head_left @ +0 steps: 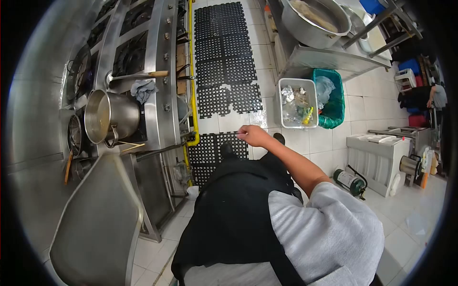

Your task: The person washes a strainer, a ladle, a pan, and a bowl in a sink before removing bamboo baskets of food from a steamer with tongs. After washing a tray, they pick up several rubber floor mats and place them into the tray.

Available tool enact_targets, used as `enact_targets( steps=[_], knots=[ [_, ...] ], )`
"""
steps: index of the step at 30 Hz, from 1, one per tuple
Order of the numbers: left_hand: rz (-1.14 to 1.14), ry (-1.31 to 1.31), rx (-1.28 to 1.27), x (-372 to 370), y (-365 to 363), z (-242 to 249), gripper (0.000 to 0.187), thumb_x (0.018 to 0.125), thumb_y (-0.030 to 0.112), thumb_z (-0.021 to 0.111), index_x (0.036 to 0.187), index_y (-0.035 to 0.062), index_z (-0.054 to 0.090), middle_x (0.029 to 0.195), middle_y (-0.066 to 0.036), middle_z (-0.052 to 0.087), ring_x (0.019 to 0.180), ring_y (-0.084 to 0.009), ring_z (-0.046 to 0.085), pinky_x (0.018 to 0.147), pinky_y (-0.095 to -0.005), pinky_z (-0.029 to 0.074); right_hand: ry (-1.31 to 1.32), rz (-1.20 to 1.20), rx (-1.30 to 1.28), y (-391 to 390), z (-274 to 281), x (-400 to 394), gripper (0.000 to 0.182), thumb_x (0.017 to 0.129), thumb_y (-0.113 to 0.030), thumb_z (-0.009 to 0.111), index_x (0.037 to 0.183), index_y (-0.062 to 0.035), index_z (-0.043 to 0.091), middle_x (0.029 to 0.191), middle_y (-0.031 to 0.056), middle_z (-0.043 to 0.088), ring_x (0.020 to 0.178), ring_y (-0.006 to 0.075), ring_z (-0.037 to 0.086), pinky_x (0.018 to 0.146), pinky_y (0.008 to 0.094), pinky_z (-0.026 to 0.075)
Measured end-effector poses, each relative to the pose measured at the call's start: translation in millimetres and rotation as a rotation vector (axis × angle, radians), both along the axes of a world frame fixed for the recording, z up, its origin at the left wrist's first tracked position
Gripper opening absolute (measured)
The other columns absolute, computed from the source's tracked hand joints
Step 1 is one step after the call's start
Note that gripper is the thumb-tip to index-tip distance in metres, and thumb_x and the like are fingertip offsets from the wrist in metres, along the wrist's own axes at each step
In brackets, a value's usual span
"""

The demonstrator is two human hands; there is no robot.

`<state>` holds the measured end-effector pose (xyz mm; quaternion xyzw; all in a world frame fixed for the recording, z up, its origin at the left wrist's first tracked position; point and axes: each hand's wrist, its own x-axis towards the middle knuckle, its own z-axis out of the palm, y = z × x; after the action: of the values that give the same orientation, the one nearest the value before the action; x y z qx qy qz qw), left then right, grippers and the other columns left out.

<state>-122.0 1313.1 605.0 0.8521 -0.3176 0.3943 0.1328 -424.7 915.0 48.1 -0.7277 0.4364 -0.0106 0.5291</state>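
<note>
My right hand (253, 136) reaches forward over the floor, above the black rubber mat (210, 148). Its fingers are curled together; whether anything small is between them is hidden. The nearest things are the white bin (281, 112) with foil and plastic scraps, to the right, and the mat below. My left hand is out of view. On the stove at left, a large steel pot (125, 114) holds liquid. Behind it lie a wooden-handled ladle (136, 75) and a crumpled grey cloth (143, 89).
A yellow pipe (194, 95) runs along the stove front. A green-lined bin (339, 112) stands by the white one. A big pot (312, 35) sits on the right counter. A dark green cylinder (349, 182) lies on the floor. Another person (436, 97) is far right.
</note>
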Motion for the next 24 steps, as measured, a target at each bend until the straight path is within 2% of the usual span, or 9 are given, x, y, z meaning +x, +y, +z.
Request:
enact_targets(
  steps=[3, 7, 9, 12, 15, 17, 19, 22, 24],
  knots=[
    [0.195, -0.039, 0.126, -24.8, -26.5, -41.6, 0.033, 0.088, 0.037, 0.079, 0.091, 0.0052, 0.073, 0.072, -0.011, 0.064, 0.064, -0.0164, 0.057, 0.057, -0.0363, 0.048, -0.255, -0.286, 0.037, -0.4, 33.2, -13.2, 0.079, 0.096, -0.053, 0.061, 0.147, 0.0039, 0.043, 0.147, 0.0283, 0.049, 0.137, 0.039, 0.048, 0.114, 0.0404, 0.038],
    [-0.452, 0.033, 0.178, -127.1, -178.7, -194.9, 0.02, 0.091, 0.0, 0.069, 0.11, -0.0046, 0.064, 0.105, -0.011, 0.064, 0.096, -0.0214, 0.06, 0.089, -0.0334, 0.048, -0.538, -0.803, 0.074, -43.5, 42.0, -68.4, 0.09, 0.1, -0.056, 0.052, 0.156, 0.0074, 0.02, 0.161, 0.0281, 0.027, 0.151, 0.0369, 0.026, 0.122, 0.0381, 0.022],
    [-0.698, 0.72, 0.086, -222.9, -274.9, -204.5, 0.017, 0.078, 0.001, 0.075, 0.093, -0.0022, 0.067, 0.084, -0.015, 0.065, 0.073, -0.0255, 0.062, 0.068, -0.0339, 0.049, -0.555, -0.949, 0.047, -68.9, 27.4, -107.5, 0.09, 0.102, -0.057, 0.049, 0.157, 0.0071, 0.018, 0.161, 0.0281, 0.025, 0.152, 0.0368, 0.024, 0.122, 0.0381, 0.021],
    [-0.911, 0.773, 0.195, -285.9, -339.0, -235.4, 0.019, 0.075, 0.0, 0.077, 0.091, 0.0007, 0.066, 0.077, -0.012, 0.065, 0.066, -0.0243, 0.062, 0.063, -0.0319, 0.048, -0.483, -0.984, 0.025, -96.4, -16.7, -188.3, 0.084, 0.1, -0.06, 0.049, 0.149, 0.007, 0.037, 0.152, 0.0274, 0.042, 0.143, 0.0373, 0.038, 0.118, 0.0394, 0.028],
    [-0.814, 0.994, 0.193, -300.3, -386.2, -271.7, 0.008, 0.089, 0.005, 0.071, 0.093, 0.0014, 0.066, 0.085, -0.008, 0.067, 0.076, -0.0135, 0.06, 0.068, -0.0282, 0.047, -0.331, -0.975, 0.047, -97.1, -26.9, -285.6, 0.074, 0.098, -0.06, 0.053, 0.136, 0.003, 0.055, 0.128, 0.0258, 0.063, 0.121, 0.0371, 0.059, 0.105, 0.0423, 0.042],
    [-0.752, 1.391, 0.122, -298.3, -415.1, -306.6, 0.024, 0.096, 0.012, 0.068, 0.111, -0.0057, 0.062, 0.099, -0.007, 0.066, 0.088, -0.0127, 0.059, 0.08, -0.0276, 0.048, -0.106, -0.908, 0.086, -90.2, -58.6, -346.3, 0.066, 0.099, -0.058, 0.054, 0.123, 0.003, 0.063, 0.108, 0.0263, 0.069, 0.1, 0.04, 0.067, 0.092, 0.0447, 0.049],
    [-0.713, 1.516, 0.026, -307.6, -437.3, -359.0, 0.048, 0.097, 0.016, 0.069, 0.136, -0.0036, 0.049, 0.129, -0.015, 0.06, 0.105, -0.0164, 0.06, 0.092, -0.0302, 0.048, 0.103, -0.675, -0.584, -67.0, -124.0, -392.9, 0.062, 0.101, -0.053, 0.051, 0.109, 0.0056, 0.068, 0.097, 0.03, 0.069, 0.093, 0.0446, 0.066, 0.085, 0.0487, 0.05],
    [-0.702, 1.513, 0.296, -278.8, -428.7, -446.5, 0.077, 0.093, 0.018, 0.074, 0.155, 0.0034, 0.03, 0.154, -0.023, 0.032, 0.13, -0.036, 0.049, 0.107, -0.0404, 0.045, 0.15, -1.1, -0.145, -61.5, -85.8, -414.2, 0.06, 0.102, -0.049, 0.049, 0.092, 0.0063, 0.07, 0.091, 0.0333, 0.067, 0.089, 0.0497, 0.064, 0.079, 0.0523, 0.05],
    [-0.661, 1.684, 0.348, -263.0, -395.3, -475.6, 0.073, 0.093, 0.019, 0.075, 0.152, 0.0017, 0.036, 0.147, -0.019, 0.044, 0.123, -0.0267, 0.054, 0.099, -0.0359, 0.049, 0.292, -1.034, -0.219, -82.0, -82.5, -429.4, 0.06, 0.103, -0.048, 0.049, 0.088, 0.0056, 0.07, 0.087, 0.0339, 0.066, 0.086, 0.0516, 0.064, 0.077, 0.0547, 0.05]
  ],
)
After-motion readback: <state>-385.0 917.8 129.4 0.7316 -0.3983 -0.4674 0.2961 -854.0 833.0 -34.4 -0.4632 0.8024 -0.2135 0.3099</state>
